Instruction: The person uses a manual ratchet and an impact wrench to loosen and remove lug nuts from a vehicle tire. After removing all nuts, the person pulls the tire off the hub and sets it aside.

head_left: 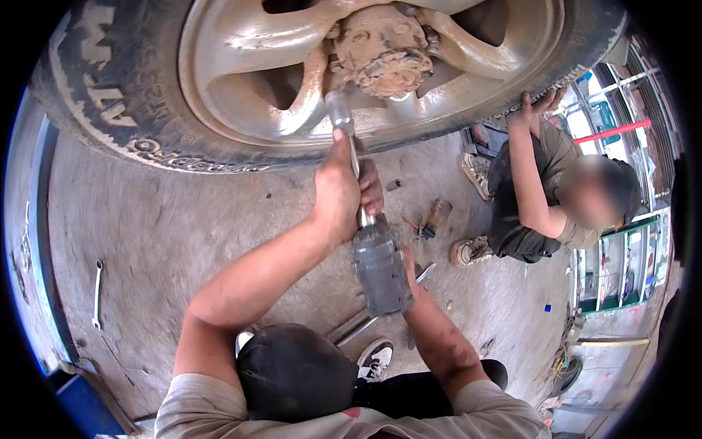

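Note:
A large off-road wheel fills the top, with a black tyre, a muddy silver rim and a dirt-caked hub. My left hand is wrapped round the shiny extension bar of a dark impact wrench. At the bar's end, a socket meets the wheel beside the hub, over the lug nut area. The nut itself is hidden. Behind the tool's body, my right hand grips the impact wrench from the right; most of its fingers are out of sight.
A co-worker crouches at right, both hands against the tyre. On the concrete floor lie a spanner, a small bottle, a long metal bar and a small socket-like piece. Shelving stands at far right.

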Motion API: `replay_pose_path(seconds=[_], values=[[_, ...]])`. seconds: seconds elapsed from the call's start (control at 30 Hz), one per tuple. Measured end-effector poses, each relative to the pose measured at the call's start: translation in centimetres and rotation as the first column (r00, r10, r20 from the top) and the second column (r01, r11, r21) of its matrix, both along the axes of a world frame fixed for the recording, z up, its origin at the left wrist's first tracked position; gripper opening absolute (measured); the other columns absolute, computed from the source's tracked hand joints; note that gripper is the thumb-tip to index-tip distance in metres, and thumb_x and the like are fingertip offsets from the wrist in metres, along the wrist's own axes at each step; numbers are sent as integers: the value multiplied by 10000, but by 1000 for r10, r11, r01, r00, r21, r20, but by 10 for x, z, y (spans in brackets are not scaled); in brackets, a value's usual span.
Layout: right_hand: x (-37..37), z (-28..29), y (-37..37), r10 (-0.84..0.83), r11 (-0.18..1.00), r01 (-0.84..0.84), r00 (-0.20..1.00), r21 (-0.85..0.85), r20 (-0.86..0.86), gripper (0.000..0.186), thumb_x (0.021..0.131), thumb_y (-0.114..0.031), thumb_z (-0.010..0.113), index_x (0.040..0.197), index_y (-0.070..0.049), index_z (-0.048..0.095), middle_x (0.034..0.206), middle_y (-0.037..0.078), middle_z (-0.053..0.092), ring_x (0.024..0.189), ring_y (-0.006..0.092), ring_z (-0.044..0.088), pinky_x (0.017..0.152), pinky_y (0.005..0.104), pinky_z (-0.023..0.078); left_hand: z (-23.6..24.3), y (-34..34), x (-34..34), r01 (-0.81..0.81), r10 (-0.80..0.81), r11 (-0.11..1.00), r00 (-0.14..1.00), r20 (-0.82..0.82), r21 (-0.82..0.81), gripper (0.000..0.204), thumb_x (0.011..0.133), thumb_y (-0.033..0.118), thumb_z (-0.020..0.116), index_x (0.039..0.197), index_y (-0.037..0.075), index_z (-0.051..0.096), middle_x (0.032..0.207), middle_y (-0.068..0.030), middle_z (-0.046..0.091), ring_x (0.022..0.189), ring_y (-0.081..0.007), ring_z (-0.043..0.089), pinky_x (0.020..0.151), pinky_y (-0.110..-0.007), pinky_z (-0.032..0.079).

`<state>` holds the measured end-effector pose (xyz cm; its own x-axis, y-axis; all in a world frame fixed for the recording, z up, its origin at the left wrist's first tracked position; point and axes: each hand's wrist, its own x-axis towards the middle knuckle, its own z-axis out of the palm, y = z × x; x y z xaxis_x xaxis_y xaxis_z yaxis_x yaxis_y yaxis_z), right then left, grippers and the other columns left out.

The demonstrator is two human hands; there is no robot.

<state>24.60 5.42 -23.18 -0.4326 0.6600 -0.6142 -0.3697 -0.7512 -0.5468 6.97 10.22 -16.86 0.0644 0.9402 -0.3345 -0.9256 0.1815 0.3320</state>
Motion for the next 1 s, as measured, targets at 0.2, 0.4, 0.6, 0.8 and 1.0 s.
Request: replay_pose_path(seconds=[0.2,0.4,0.6,0.8,1.0], values=[[23,-17,-28,-415,215,-770,485,601,770,315,911,-283,444,1072,-33,548,934,84,604,804,202,599,697,313,509,22,-18,32,30,-26,993,999,-38,112,331,939,469,401,884,144,369,610,-14,327,507,-132,354,493,-305,364],[25,-9,-34,-244,521,43,964,853,101,420,827,-132,610,1198,-50,431,1018,56,507,856,155,510,723,307,436,87,0,79,143,-92,972,962,-258,188,294,956,388,413,878,118,329,654,-19,353,547,-155,393,516,-333,394],[15,41,20,-250,621,195,967,759,-45,383,768,-71,676,1102,-8,499,788,57,534,656,157,515,602,305,440,103,51,79,29,-1,995,956,-292,91,296,971,381,366,842,115,344,649,-19,362,571,-160,402,541,-324,399],[12,69,33,-252,617,250,961,746,-113,298,765,-5,651,1034,6,524,774,64,542,622,161,522,569,306,448,112,71,85,-20,40,997,964,-264,80,330,975,395,339,845,92,343,615,-30,377,530,-174,426,505,-345,421],[11,84,32,-345,488,191,938,852,-13,269,762,-39,669,995,13,544,796,76,579,615,184,559,582,311,465,120,72,88,-70,88,995,953,-291,69,307,972,367,365,837,92,358,613,-34,394,511,-174,419,486,-336,409]])
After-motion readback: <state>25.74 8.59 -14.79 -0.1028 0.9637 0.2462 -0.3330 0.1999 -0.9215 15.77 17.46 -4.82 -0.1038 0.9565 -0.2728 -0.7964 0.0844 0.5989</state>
